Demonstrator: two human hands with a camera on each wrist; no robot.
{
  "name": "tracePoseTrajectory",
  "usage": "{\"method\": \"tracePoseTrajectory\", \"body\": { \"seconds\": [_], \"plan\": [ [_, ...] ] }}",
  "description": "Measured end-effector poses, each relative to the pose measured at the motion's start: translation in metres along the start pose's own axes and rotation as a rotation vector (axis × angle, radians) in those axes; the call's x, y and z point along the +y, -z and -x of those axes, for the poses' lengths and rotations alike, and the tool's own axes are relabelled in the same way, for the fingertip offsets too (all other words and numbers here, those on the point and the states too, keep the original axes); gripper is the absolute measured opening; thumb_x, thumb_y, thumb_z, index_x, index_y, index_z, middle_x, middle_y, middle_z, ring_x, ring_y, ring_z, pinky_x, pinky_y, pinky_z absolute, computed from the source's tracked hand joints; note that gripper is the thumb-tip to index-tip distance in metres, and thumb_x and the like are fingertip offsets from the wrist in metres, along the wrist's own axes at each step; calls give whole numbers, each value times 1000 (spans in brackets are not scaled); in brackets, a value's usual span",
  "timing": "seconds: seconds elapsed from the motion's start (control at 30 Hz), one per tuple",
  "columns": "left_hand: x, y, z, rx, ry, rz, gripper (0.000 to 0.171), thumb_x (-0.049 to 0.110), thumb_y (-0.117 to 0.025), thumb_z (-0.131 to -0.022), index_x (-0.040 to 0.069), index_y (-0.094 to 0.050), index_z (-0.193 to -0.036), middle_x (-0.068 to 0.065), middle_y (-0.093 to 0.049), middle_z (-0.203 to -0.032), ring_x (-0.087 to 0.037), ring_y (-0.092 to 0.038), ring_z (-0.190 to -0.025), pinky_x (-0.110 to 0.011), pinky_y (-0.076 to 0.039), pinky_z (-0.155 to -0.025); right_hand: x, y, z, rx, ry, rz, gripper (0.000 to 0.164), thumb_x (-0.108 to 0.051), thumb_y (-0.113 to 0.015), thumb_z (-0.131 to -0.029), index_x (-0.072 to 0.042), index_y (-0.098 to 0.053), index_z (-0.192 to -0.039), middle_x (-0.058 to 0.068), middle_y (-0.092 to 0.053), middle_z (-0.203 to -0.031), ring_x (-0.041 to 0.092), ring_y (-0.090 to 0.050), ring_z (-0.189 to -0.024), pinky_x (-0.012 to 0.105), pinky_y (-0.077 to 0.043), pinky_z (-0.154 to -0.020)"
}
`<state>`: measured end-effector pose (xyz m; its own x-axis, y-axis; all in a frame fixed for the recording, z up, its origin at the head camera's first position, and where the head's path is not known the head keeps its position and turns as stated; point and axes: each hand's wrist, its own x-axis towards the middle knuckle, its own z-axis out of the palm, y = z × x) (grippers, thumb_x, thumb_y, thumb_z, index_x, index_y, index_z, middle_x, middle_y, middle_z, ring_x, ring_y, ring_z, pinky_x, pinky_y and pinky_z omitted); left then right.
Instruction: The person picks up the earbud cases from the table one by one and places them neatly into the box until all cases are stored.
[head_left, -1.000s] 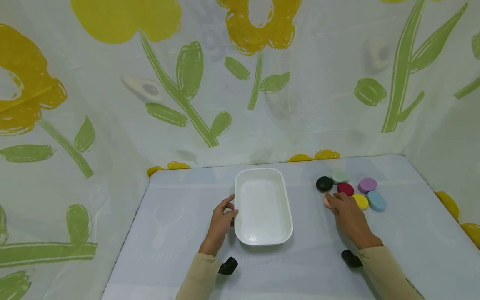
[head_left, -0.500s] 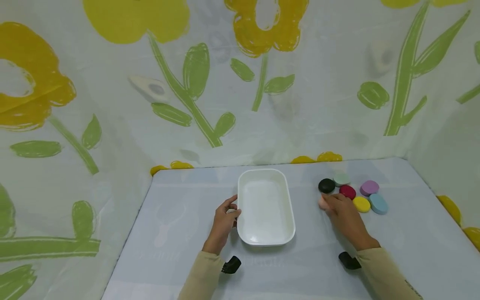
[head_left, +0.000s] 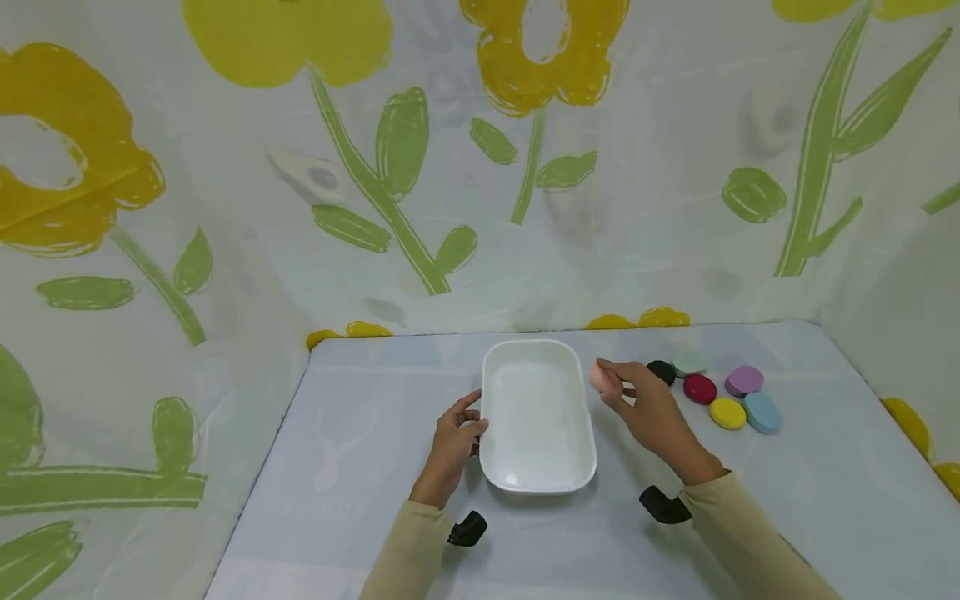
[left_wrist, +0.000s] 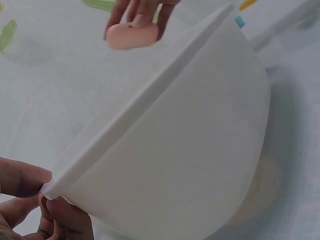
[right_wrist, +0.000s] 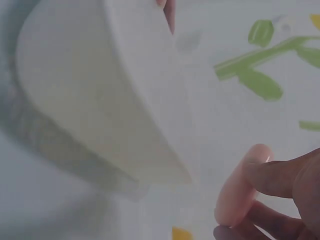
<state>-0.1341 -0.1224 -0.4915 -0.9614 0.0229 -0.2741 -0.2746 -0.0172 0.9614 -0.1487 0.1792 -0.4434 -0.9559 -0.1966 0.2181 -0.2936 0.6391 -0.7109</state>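
A white rectangular tray (head_left: 536, 417) with rounded corners lies in the middle of the table. My left hand (head_left: 448, 446) pinches its left rim between thumb and fingers; the left wrist view shows the rim (left_wrist: 145, 100) between them. My right hand (head_left: 654, 417) holds a smooth, pale pink rounded piece (head_left: 602, 379) by its fingertips, just beyond the tray's right edge. Seen from the right wrist, the thumb presses one face of this pink piece (right_wrist: 237, 192) and fingers support the other. In the left wrist view it appears above the tray's rim.
To the right, a loose cluster holds a black piece (head_left: 662, 372), partly behind my right hand, and mint (head_left: 688, 361), red (head_left: 700, 389), yellow (head_left: 727, 413), purple (head_left: 744, 381) and blue (head_left: 762, 412) pieces. A flower-printed cloth (head_left: 637, 250) rises behind the table.
My right hand has lifted the pink piece from beside the cluster and carried it left to the tray's right edge. The left hand keeps its grip on the tray.
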Motion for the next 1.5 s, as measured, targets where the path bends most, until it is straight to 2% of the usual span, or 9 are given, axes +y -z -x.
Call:
{"method": "tracePoseTrajectory", "body": {
  "seconds": [0.4, 0.63, 0.83, 1.0, 1.17, 1.5],
  "plan": [
    [-3, -1, 0, -31, -14, 12, 55, 6, -61, -107, 7, -45, -160, -8, -54, -111, -14, -50, -71, -30, -46, -65, -29, -36, -35, -96, 3, -92, 53, -1, -74, -98, 4, -58, -147, 25, -65, -135, 41, -64, -121, 51, -59, -96],
    [-6, 0, -3, -19, -1, 4, 53, 6, -60, -107, 9, -49, -159, -8, -55, -110, -17, -54, -75, -29, -48, -66, -34, -57, -53, -170, -30, -109, 48, -9, -74, -99, 4, -62, -144, 24, -68, -133, 42, -70, -114, 51, -59, -94],
    [-3, -2, -1, -27, -17, 4, 55, 7, -60, -107, 6, -45, -160, -8, -55, -111, -16, -54, -76, -31, -49, -66, -31, -69, -70, -207, -156, -146, 50, -13, -74, -99, 5, -61, -143, 26, -69, -129, 38, -72, -109, 46, -62, -89],
    [-3, -2, -1, -23, -8, 10, 54, 6, -60, -107, 7, -48, -159, -7, -54, -110, -16, -53, -77, -29, -48, -65, -31, -76, -81, -235, -283, -184, 51, -20, -74, -99, 2, -62, -144, 24, -71, -122, 28, -75, -91, 38, -63, -80],
    [-5, -3, -3, -11, 4, 13, 52, 5, -60, -106, 9, -50, -158, -7, -54, -109, -17, -54, -77, -28, -48, -65, -31, -83, -88, -247, -338, -181, 51, -21, -74, -100, 3, -61, -143, 24, -70, -119, 25, -74, -84, 37, -63, -79],
    [-5, -5, -6, -10, 8, 14, 53, 5, -59, -107, 10, -50, -158, -8, -54, -111, -17, -55, -79, -28, -48, -66, -30, -91, -91, -237, -399, -212, 52, -21, -70, -103, 6, -56, -146, 25, -68, -124, 29, -75, -91, 40, -62, -86]
  ]
}}
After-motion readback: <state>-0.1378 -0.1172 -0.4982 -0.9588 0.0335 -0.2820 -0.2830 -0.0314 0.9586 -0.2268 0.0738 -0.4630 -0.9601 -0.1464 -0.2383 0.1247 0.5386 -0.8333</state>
